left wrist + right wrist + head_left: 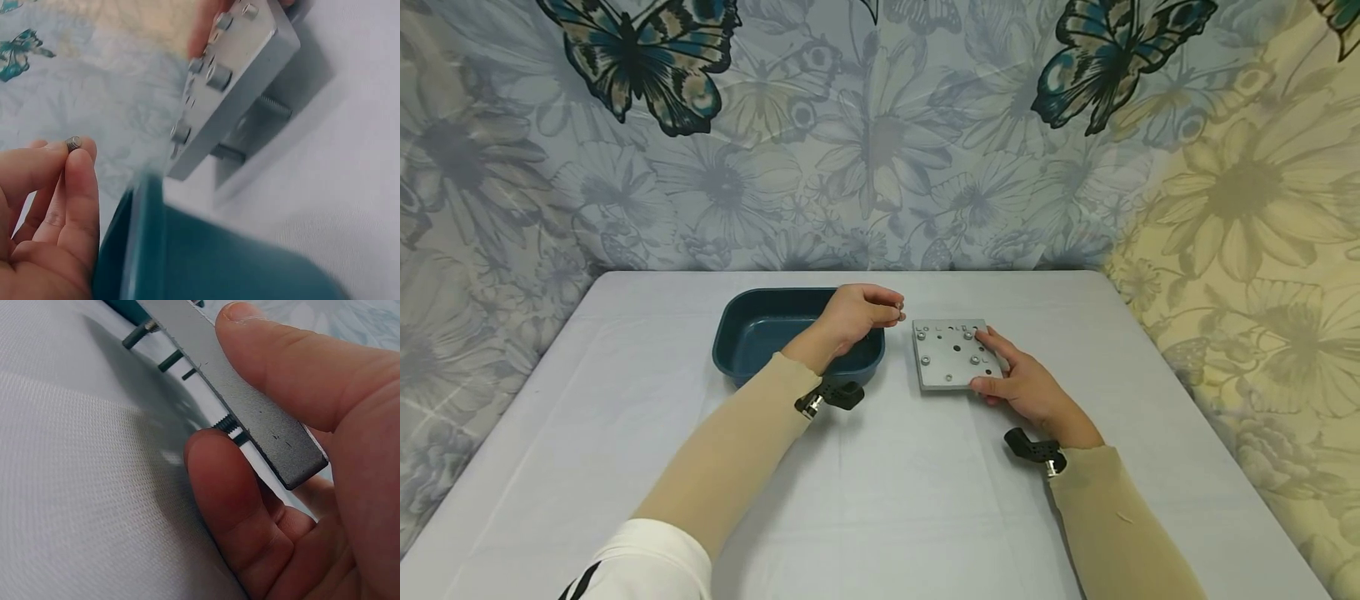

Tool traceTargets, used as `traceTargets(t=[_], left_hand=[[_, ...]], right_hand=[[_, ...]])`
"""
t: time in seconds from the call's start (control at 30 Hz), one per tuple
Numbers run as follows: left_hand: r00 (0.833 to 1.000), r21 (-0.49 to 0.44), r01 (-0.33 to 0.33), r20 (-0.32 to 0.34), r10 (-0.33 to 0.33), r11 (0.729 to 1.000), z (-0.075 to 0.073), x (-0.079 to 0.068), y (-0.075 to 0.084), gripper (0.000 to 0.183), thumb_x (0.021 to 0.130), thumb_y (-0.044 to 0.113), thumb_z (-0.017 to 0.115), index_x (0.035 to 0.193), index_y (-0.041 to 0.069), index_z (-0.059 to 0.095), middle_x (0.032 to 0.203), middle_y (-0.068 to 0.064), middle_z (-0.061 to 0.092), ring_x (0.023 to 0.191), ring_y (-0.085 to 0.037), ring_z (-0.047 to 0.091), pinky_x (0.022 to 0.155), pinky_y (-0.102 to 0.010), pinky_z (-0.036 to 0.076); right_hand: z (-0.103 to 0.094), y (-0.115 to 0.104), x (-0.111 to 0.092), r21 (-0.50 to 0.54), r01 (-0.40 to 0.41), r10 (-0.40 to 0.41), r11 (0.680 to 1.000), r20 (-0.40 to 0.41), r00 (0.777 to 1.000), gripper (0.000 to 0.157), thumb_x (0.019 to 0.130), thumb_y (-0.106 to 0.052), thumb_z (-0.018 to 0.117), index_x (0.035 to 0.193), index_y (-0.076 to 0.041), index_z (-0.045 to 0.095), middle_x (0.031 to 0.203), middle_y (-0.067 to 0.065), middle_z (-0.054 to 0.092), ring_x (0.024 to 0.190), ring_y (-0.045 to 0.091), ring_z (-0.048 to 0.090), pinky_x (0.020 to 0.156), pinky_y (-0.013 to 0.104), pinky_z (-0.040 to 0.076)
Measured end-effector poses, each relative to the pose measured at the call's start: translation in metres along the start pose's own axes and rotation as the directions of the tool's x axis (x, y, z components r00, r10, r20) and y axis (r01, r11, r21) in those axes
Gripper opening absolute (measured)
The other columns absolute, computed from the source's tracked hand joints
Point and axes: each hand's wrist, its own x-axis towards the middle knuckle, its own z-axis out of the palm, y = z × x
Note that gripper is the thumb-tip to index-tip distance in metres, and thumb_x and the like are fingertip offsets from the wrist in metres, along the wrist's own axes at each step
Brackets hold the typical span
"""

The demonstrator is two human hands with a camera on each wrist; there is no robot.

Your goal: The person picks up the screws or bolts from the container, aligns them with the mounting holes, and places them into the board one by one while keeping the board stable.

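At the centre of the head view, just right of a dark teal bin, a flat metal plate is found over the white tabletop. The right hand grips the plate at its right edge, with fingers bent about it above and below; the plate's left edge is free of fingers and faces the bin, a narrow strip of white cloth showing between them. Socket-head bolts stand on the plate's upper face, and threaded shafts project from its underside, which stands off the cloth; whether their ends touch it cannot be told. The left hand is over the bin's right end, its thumb and forefinger pinching a small threaded screw, well apart from the plate in the left wrist view. The left forearm crosses the bin's near rim. White cloth extends below both objects to the bottom of the frame, and behind them to the table's back edge, where a flowered hanging rises.
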Motion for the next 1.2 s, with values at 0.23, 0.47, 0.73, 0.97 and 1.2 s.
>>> traceTargets(t=[0.23,0.47,0.73,0.97,1.2], left_hand=[[1.000,0.001,-0.001,0.030,0.001,1.000,0.020,0.010,0.001,0.024,0.092,-0.005,0.067,0.116,-0.006,0.070,0.118,-0.019,0.066,0.099,-0.024,0.069,0.083,-0.029,0.056],[0.999,0.130,0.010,0.042,-0.016,0.991,0.036,0.016,0.000,0.023,0.093,0.000,0.069,0.115,-0.001,0.072,0.118,-0.016,0.067,0.093,-0.018,0.069,0.083,-0.031,0.055],[0.998,0.442,-0.067,0.045,0.052,0.894,0.045,0.018,0.001,0.019,0.095,0.005,0.068,0.114,0.004,0.074,0.096,-0.001,0.067,0.083,-0.013,0.067,0.081,-0.035,0.056],[0.989,0.646,-0.144,0.078,0.122,0.750,0.052,0.023,0.000,0.020,0.096,0.010,0.068,0.115,0.008,0.075,0.098,0.003,0.068,0.081,-0.011,0.063,0.069,-0.027,0.051],[0.980,0.788,-0.197,0.133,0.151,0.583,0.059,0.032,-0.003,0.017,0.097,0.011,0.066,0.111,0.014,0.076,0.101,0.003,0.069,0.088,-0.011,0.060,0.075,-0.023,0.048]], right_hand=[[-0.001,-0.002,0.000,0.011,-0.007,0.007,1.000,0.009,1.000,0.096,0.078,-0.045,0.084,0.157,-0.027,0.034,0.164,-0.010,0.013,0.068,0.025,0.065,0.089,0.031,0.037],[-0.001,-0.004,0.001,0.020,-0.002,0.002,1.000,0.012,1.000,0.095,0.079,-0.043,0.084,0.157,-0.027,0.034,0.165,-0.008,0.013,0.069,0.025,0.065,0.081,0.025,0.043],[-0.001,-0.002,0.000,0.028,-0.001,0.000,1.000,0.016,1.000,0.094,0.080,-0.041,0.084,0.157,-0.024,0.034,0.165,-0.005,0.014,0.069,0.025,0.065,0.076,0.025,0.046],[-0.001,-0.001,0.000,0.039,-0.006,0.005,0.999,0.017,1.000,0.094,0.080,-0.040,0.084,0.158,-0.024,0.033,0.165,-0.005,0.013,0.070,0.025,0.065,0.075,0.025,0.047],[0.000,-0.001,0.000,0.039,0.008,-0.008,0.999,0.020,1.000,0.093,0.081,-0.039,0.083,0.158,-0.024,0.033,0.165,-0.006,0.013,0.069,0.025,0.065,0.073,0.024,0.047]])
